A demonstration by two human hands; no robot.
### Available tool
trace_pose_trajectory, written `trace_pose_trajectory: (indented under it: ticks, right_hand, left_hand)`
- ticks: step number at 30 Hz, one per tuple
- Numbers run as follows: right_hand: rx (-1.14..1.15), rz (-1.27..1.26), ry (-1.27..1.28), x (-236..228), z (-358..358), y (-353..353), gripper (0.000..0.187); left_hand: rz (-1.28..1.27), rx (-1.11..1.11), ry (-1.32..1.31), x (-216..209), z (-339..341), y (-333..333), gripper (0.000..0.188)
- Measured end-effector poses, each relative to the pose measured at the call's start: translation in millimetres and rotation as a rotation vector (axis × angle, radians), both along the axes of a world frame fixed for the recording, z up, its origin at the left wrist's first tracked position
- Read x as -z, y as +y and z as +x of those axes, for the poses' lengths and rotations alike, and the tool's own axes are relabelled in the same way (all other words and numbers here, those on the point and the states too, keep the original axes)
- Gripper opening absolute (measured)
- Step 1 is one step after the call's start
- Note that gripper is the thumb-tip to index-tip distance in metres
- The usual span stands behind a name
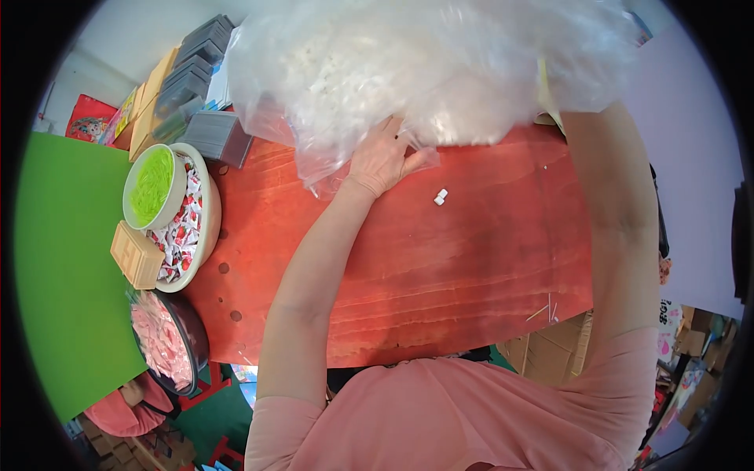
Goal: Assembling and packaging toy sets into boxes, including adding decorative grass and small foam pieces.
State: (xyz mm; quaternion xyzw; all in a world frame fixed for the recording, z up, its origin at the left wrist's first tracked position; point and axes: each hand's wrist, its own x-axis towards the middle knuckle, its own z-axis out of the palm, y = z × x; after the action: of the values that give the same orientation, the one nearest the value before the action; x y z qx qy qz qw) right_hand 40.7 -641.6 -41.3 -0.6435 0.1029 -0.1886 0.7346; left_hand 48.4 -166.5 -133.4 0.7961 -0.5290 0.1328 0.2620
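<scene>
While the clear plastic bag (471,78) billows over the counter's (487,267) far side, our left hand (381,161) meets its edge, thumb spread, grip unclear; our right hand's hidden, its hold untellable. We're apparently steadying plastic; next calls for firm control.

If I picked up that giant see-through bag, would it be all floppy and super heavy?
The clear bag would probably flop, since its thin plastic crumples near the left hand. It might be light for its size because it looks puffy, though what's inside is too blurry to be sure. Its shiny surface could feel slippery.
</scene>
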Motion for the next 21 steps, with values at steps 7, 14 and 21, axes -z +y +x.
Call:
trace_pose_trajectory:
  ticks: [7,14,21]
  right_hand:
    - [0.137,-0.2,-0.006,-113.8,-50.2,-170.4,0.017]
    - [0.111,-0.118,-0.039,-32.2,62.8,50.1,0.017]
    - [0.104,-0.158,-0.05,-33.0,-23.6,92.4,0.017]
  left_hand:
    - [-0.145,-0.042,0.074,5.7,-19.8,-49.4,0.034]
    - [0.009,-0.222,-0.1,11.2,-5.2,-55.4,0.033]
    - [-0.268,-0.226,-0.109,3.8,21.5,-69.7,0.029]
